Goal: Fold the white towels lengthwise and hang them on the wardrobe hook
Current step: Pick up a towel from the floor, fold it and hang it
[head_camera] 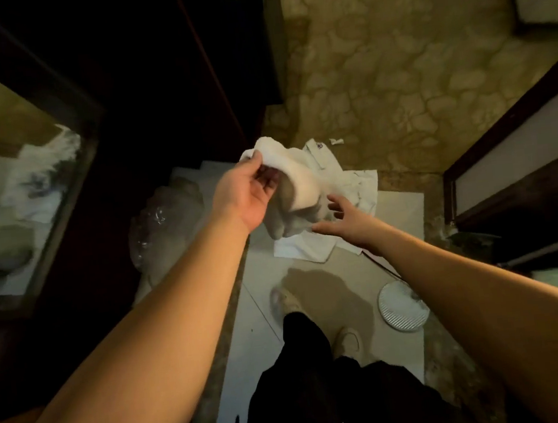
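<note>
I look down at my left hand (pixel 251 193), whose thumb and fingers pinch a bunched white towel (pixel 297 188) hanging above more white cloth (pixel 347 187) on the floor. My right hand (pixel 347 218) reaches beside it, fingers spread, holding nothing.

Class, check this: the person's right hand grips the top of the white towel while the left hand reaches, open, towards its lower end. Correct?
No, the hands are swapped. In the head view, the left hand grips the top of the white terry towel, and the right hand reaches, open, towards its lower end.
</note>
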`<state>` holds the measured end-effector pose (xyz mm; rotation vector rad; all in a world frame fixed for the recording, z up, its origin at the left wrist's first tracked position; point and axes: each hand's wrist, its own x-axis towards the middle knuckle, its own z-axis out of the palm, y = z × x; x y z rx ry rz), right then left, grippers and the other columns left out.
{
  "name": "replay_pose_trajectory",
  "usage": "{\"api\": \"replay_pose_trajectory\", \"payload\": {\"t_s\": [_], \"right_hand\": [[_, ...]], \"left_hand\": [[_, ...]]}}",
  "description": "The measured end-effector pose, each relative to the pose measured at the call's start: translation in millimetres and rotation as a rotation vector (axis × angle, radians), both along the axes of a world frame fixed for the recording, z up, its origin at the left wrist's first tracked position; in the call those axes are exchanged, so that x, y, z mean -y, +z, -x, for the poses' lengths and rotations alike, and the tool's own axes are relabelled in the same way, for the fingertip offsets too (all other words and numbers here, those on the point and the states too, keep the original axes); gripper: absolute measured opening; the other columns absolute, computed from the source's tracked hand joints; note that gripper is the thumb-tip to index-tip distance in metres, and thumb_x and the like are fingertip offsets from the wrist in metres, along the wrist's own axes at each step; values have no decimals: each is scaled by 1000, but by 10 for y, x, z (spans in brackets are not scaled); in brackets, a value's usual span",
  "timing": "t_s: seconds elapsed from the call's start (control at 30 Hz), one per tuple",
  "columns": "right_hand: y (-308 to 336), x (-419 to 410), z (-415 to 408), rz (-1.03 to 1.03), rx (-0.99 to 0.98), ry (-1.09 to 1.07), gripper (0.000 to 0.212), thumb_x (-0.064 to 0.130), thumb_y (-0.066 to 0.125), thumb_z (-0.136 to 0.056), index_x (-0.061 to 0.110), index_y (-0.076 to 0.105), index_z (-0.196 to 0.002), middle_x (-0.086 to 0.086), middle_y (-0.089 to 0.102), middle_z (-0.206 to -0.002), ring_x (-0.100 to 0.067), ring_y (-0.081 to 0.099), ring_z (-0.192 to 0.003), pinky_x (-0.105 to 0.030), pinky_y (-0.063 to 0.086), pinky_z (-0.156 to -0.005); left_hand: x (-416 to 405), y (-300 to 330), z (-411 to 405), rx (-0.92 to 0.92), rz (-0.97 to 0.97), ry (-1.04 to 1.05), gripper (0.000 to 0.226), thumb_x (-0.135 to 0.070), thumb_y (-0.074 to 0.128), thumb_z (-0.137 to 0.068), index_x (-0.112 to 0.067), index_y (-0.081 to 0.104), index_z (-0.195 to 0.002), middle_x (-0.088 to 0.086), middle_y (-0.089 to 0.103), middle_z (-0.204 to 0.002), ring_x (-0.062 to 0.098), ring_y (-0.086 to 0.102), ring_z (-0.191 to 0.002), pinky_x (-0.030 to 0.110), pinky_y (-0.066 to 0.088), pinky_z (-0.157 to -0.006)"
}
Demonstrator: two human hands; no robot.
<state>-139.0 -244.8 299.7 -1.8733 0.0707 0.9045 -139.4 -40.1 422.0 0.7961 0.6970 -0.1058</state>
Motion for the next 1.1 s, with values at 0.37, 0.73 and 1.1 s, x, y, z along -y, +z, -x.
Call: {"api": "replay_pose_trajectory", "payload": {"t_s": [0.37,0.73,1.1], "right_hand": [[1194,-268,1094,-261,-68,-298,73,53,68,-90,20,36,-147,-2,38,-157,-20,46,-126,-37,39,-96],[1866,-501,3137,-550,-195,-483,88,78,40,-86,23,33,-155,0,44,-154,-21,45,-133,-39,33,-105],[2494,-843,4447,-637,-286,-425,78,85,36,-85,18,50,-123,-5,67,-114,-20,61,-107,-36,45,-79]], "left_hand": [[-18,1738,1311,223,-80,84,17,-7,48,-104,-3,64,-98,10,68,-83,16,67,-72,25,59,-69],[-179,2800,3201,366,-227,-23,32,-8,44,-106,-8,61,-79,3,64,-61,13,59,-58,21,50,-61],[-416,3561,4637,452,-135,67,17,-9,50,-104,-3,61,-92,11,64,-77,17,63,-68,24,57,-65]]}}
